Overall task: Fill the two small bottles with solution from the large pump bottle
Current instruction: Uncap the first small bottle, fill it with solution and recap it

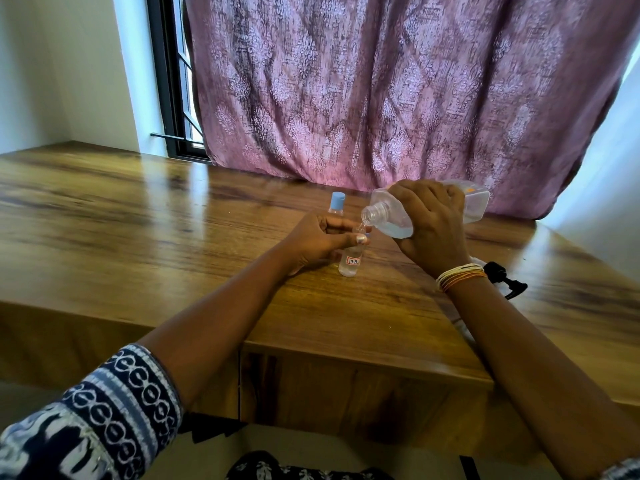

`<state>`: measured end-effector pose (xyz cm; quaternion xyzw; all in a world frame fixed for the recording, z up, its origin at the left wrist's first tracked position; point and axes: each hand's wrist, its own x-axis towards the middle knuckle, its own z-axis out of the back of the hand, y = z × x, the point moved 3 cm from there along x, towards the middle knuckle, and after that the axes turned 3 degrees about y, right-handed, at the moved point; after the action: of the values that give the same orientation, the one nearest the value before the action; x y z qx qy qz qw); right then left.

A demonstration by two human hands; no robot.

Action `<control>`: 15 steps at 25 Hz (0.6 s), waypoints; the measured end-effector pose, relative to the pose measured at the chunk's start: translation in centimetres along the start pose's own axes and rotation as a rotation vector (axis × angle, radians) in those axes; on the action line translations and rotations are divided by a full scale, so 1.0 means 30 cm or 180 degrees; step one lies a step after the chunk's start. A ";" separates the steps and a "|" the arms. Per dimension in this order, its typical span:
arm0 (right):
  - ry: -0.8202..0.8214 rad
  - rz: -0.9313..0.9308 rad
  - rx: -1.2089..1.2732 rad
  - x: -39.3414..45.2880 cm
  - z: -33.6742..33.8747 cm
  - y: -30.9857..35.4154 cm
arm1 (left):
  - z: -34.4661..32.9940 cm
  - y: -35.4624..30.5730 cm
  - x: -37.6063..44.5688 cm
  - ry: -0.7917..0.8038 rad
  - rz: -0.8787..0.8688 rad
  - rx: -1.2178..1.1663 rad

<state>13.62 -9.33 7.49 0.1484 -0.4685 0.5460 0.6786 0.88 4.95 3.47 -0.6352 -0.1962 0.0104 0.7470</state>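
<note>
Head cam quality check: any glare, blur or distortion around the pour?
Head view: daylight from the window throws glare streaks on the wooden table; wide-angle bends the table edge; the patterned sleeve is smeared; the large bottle and small labelled bottle stay fairly sharp, though clear liquid is hard to see.
</note>
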 end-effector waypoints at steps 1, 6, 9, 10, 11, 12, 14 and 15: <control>-0.0002 0.0003 0.0001 0.000 -0.001 0.000 | 0.000 -0.001 -0.001 0.0000 0.0008 -0.0001; -0.0006 0.0010 0.0034 0.000 -0.001 0.005 | -0.009 -0.012 -0.008 0.0020 -0.0042 -0.0107; -0.0016 0.0007 0.0032 0.001 0.000 0.006 | -0.007 -0.012 -0.007 0.0032 -0.0053 -0.0065; -0.0016 0.0006 0.0027 0.001 0.000 0.007 | -0.007 -0.012 -0.007 0.0037 -0.0048 -0.0046; -0.0016 0.0010 0.0029 0.001 0.000 0.007 | -0.007 -0.012 -0.008 0.0035 -0.0038 -0.0042; -0.0017 0.0015 0.0040 0.000 0.000 0.007 | -0.008 -0.013 -0.009 0.0034 -0.0031 -0.0043; -0.0019 0.0021 0.0061 0.000 0.000 0.006 | -0.007 -0.012 -0.008 0.0025 -0.0030 -0.0027; -0.0016 0.0024 0.0059 -0.001 0.000 0.006 | -0.006 -0.010 -0.008 0.0017 -0.0031 -0.0002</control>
<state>13.47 -9.29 7.42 0.1542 -0.4657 0.5524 0.6739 0.64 4.66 3.67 -0.6345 -0.1973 0.0050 0.7473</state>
